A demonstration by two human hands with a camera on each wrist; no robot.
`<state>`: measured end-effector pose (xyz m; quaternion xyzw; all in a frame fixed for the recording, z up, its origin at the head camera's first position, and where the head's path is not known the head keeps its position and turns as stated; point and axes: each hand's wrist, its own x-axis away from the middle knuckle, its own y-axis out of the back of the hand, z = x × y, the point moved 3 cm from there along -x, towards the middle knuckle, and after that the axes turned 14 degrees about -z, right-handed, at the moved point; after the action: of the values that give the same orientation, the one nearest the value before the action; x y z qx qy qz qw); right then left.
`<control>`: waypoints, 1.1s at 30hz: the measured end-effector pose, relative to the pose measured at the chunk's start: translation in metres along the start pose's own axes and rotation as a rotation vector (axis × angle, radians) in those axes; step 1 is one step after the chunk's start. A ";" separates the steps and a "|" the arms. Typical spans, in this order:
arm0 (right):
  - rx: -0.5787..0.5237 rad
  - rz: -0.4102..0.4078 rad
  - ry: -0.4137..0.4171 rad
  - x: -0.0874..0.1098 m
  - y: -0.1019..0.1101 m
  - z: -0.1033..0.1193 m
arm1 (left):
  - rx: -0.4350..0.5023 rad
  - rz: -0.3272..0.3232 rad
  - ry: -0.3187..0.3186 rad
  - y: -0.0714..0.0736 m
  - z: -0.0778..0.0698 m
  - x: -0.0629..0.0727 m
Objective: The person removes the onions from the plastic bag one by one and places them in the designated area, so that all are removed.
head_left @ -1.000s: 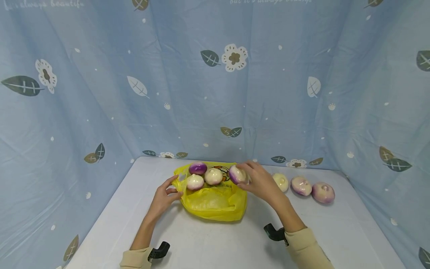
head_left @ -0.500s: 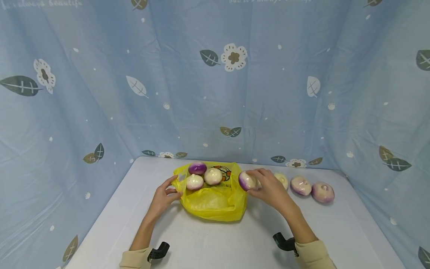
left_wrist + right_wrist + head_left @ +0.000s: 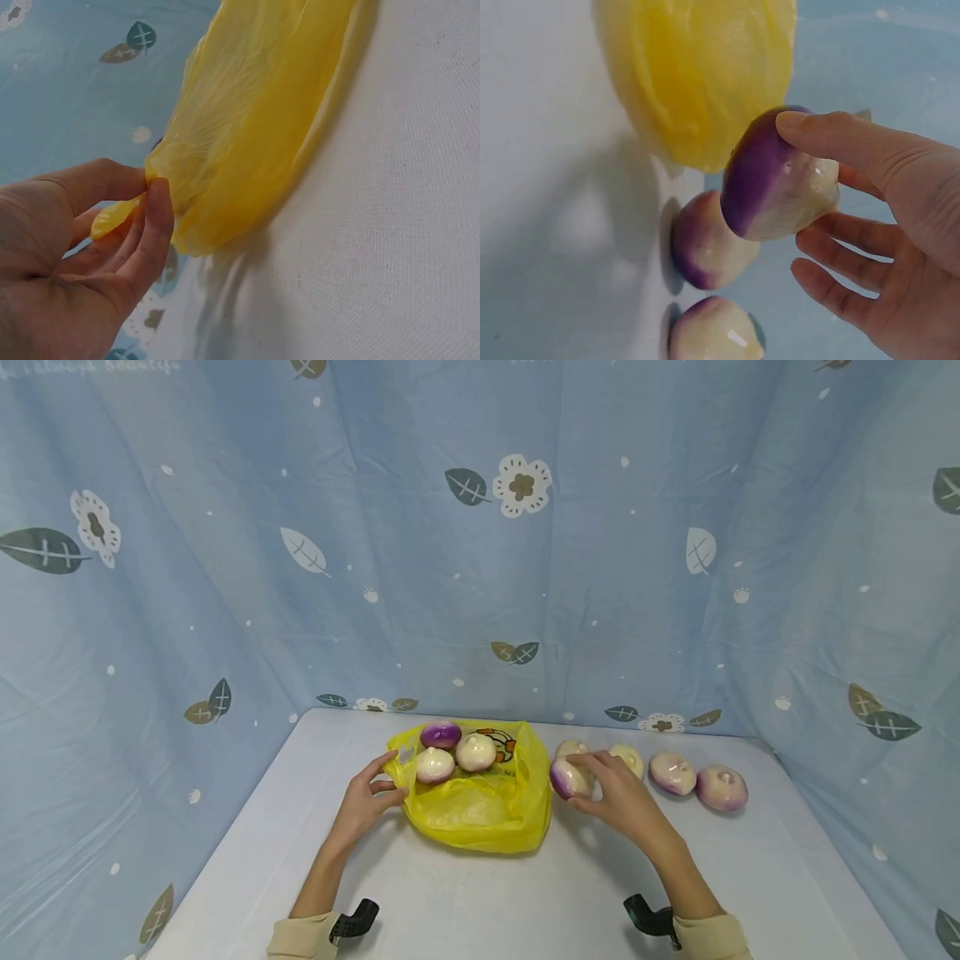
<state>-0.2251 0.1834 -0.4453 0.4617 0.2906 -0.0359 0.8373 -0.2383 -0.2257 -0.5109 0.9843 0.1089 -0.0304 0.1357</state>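
A yellow plastic bag (image 3: 480, 827) lies on the white table with its mouth spread. Three purple-and-white turnips, among them a mostly purple turnip (image 3: 441, 735), sit at the mouth. My left hand (image 3: 366, 802) pinches the bag's left edge between thumb and fingers; in the left wrist view a bit of yellow film (image 3: 114, 219) pokes out behind the pinch. Just right of the bag, my right hand (image 3: 618, 797) grips a turnip (image 3: 780, 180) between thumb and fingers. In the right wrist view, it hangs above another turnip (image 3: 709, 240), which it partly covers.
To the right, a row holds a pale turnip (image 3: 630, 758), a flatter turnip (image 3: 672, 774) and a pinkish turnip (image 3: 722, 789). A blue patterned curtain (image 3: 600, 568) surrounds the table's (image 3: 480, 910) back and sides.
My right hand has carried its turnip rightward and nearer, from over the bag's right side to beside the bag. My left hand and the bag have stayed in place.
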 end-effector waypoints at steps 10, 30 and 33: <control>0.006 0.021 -0.048 0.015 -0.009 -0.015 | -0.012 0.002 0.004 -0.001 -0.001 0.000; 0.051 0.026 -0.039 0.025 -0.021 -0.023 | -0.020 -0.005 0.010 0.000 -0.002 0.001; 0.057 0.032 -0.051 0.026 -0.023 -0.025 | -0.021 -0.006 0.007 0.000 -0.001 0.000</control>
<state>-0.2225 0.1955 -0.4861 0.4891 0.2605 -0.0428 0.8314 -0.2380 -0.2254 -0.5095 0.9825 0.1127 -0.0260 0.1457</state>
